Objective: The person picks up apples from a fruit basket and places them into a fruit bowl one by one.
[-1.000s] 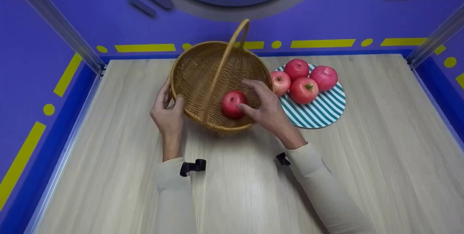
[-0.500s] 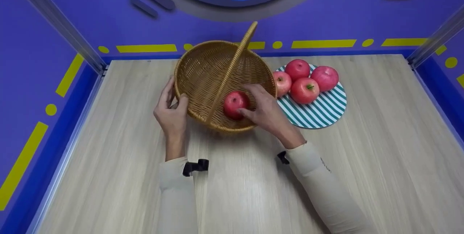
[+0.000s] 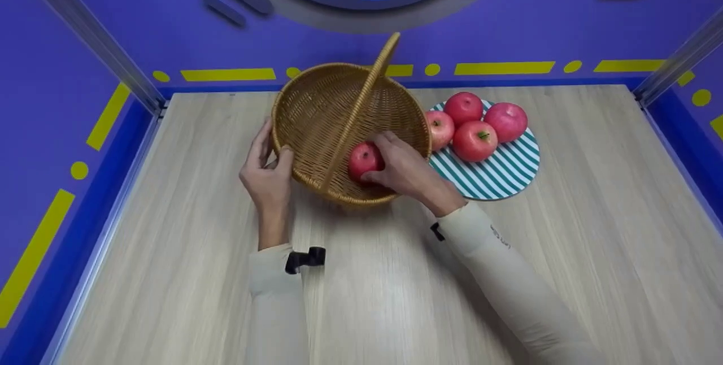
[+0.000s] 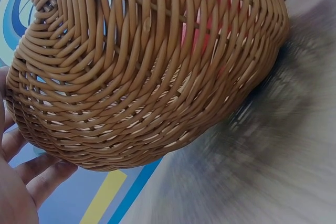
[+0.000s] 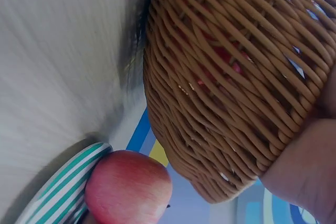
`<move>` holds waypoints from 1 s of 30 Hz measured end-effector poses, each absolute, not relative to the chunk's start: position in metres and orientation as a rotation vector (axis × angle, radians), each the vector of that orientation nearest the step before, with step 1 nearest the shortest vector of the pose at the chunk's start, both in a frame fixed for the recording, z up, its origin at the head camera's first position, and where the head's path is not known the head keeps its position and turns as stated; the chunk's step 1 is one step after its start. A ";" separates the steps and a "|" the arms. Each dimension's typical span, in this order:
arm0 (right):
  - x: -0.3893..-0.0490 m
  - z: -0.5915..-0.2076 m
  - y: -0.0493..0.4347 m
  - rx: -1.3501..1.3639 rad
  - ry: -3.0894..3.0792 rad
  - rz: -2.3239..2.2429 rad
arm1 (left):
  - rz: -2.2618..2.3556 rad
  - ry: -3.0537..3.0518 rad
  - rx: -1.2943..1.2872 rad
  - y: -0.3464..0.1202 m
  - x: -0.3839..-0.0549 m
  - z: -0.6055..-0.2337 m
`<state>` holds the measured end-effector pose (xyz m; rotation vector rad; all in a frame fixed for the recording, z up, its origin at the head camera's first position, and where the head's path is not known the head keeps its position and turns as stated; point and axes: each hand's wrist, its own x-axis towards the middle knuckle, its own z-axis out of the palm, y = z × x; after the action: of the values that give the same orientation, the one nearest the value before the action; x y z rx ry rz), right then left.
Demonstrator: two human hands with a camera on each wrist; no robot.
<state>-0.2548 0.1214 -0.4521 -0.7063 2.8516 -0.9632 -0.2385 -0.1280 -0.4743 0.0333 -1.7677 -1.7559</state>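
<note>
A brown wicker basket point(image 3: 316, 111) with an arched handle is tipped toward me on the table. My left hand point(image 3: 268, 178) grips its left rim, thumb on the near edge and fingers around the outer side. In the left wrist view, fingertips point(image 4: 52, 177) touch the woven wall. Inside the basket, at its lower right, lies a red apple point(image 3: 361, 160). My right hand point(image 3: 404, 167) reaches over the rim and holds that apple between thumb and fingers. In the right wrist view the woven wall hides the apple except for red glimpses through the gaps.
Right of the basket lies a round green-and-white striped mat point(image 3: 497, 178). Several apples point(image 3: 474, 141) sit on it, the leftmost close against the basket's rim. A blue-purple wall point(image 3: 316, 43) stands right behind the basket, at the back of the wooden table point(image 3: 361, 286).
The basket shifted slightly right with my left hand, then stayed still. My right hand moved left and in, its fingers closing onto the apple in the basket.
</note>
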 end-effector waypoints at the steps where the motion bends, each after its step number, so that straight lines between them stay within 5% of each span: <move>1: -0.256 -0.452 0.121 -0.707 2.852 -0.948 | -1.760 -1.764 0.029 -0.128 -0.239 -0.474; 30: -0.257 -0.455 0.118 -0.727 2.906 -0.988 | -1.752 -1.774 0.052 -0.126 -0.240 -0.473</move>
<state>-0.2567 0.1176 -0.4554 -0.7266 2.9064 -0.9881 -0.2399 -0.1263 -0.4728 0.0519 -1.7738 -1.7522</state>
